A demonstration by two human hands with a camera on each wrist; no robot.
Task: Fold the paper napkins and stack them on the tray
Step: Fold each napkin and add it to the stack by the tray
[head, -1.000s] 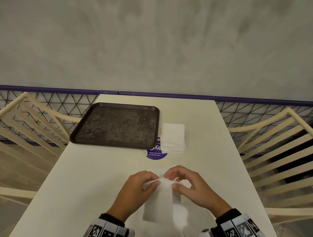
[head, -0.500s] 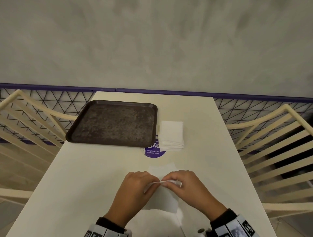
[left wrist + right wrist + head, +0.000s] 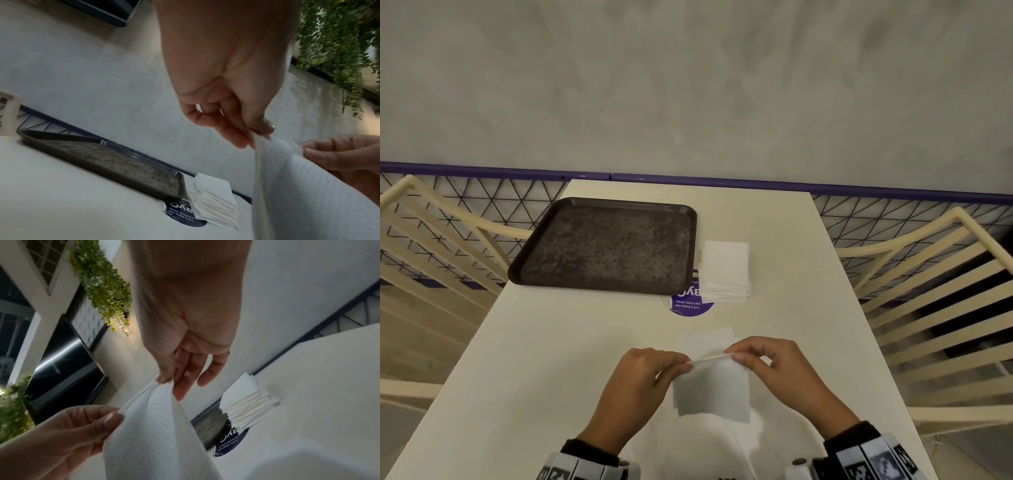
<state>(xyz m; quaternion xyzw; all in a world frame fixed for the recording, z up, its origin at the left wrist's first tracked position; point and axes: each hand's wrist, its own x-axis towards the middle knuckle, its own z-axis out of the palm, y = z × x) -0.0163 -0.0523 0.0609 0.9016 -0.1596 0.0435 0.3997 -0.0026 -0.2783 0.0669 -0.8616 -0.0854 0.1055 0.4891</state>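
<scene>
A white paper napkin point(image 3: 712, 387) is held up off the table near its front edge, its lower part hanging down. My left hand point(image 3: 640, 383) pinches its top left corner and my right hand point(image 3: 774, 366) pinches its top right corner. The left wrist view shows thumb and finger of the left hand point(image 3: 255, 129) clamped on the napkin point(image 3: 292, 186). In the right wrist view the right hand point(image 3: 166, 379) pinches the napkin point(image 3: 148, 421) edge. A dark brown tray point(image 3: 606, 246) lies bare at the back left. A pile of white napkins point(image 3: 726, 270) sits right of it.
A purple round sticker point(image 3: 688, 305) is on the cream table point(image 3: 551, 359) between tray and pile. Cream slatted chairs point(image 3: 935, 294) stand on both sides. A purple rail with wire mesh point(image 3: 859, 188) runs behind the table, against a grey wall.
Both hands have raised the napkin's pinched top edge off the table and drawn apart, so the sheet now hangs between them; a second layer shows behind it.
</scene>
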